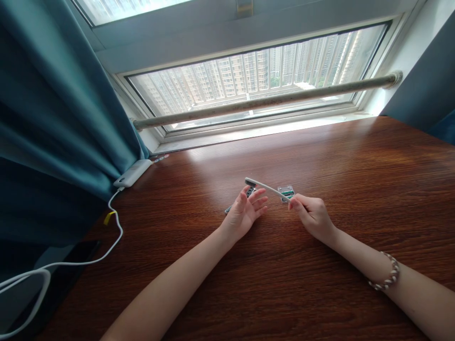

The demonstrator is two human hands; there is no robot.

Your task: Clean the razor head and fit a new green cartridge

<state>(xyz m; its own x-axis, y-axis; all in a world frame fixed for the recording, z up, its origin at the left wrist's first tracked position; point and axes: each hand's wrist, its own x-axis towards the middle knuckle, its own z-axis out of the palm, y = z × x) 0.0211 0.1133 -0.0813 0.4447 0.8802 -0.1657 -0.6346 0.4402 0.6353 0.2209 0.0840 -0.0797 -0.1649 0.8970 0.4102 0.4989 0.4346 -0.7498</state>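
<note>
My right hand (313, 215) is closed around the handle end of a white toothbrush (265, 187), which points left and up with its bristle head above my left fingertips. My left hand (245, 210) is open, palm up, fingers spread just below the brush head. A small dark object (229, 208) lies on the wooden table (284, 284) partly hidden behind my left hand. A small clear packet with green print (286, 192) lies flat just beyond my right hand. A beaded bracelet (389, 274) circles my right wrist.
A white power bank (132, 173) sits at the table's back left corner, its white cable (113, 222) trailing down the left edge. A teal curtain (53, 118) hangs at left. A window with a rail (266, 102) runs along the back.
</note>
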